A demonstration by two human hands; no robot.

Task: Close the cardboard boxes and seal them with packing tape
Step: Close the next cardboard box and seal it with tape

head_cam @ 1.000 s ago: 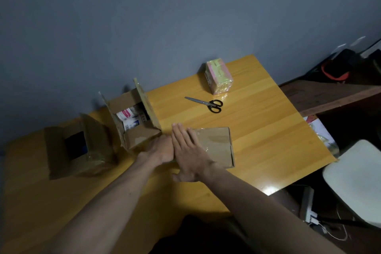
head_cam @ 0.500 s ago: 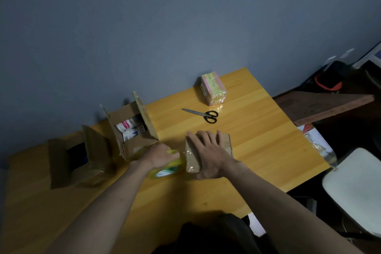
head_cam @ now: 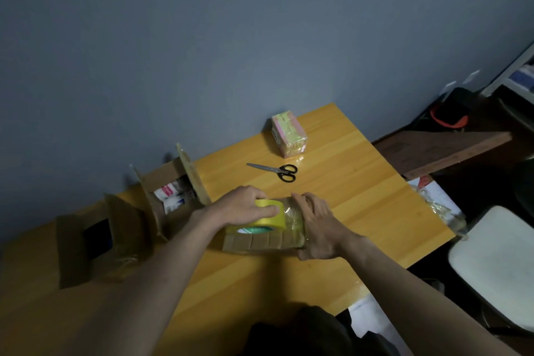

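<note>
Head view: at centre frame our left hand [head_cam: 242, 208] gripped the yellow tape roll [head_cam: 267, 218], pressed on top of the closed box [head_cam: 261, 241]. Our right hand [head_cam: 316, 225] clasped the box's right end, fingers curled over the taped top. The box sat on the table [head_cam: 361, 211]. Left of it stood two open boxes [head_cam: 173, 196] [head_cam: 95, 243]. Above centre lay scissors [head_cam: 274, 171] and a pink-yellow pack [head_cam: 289, 134].
</note>
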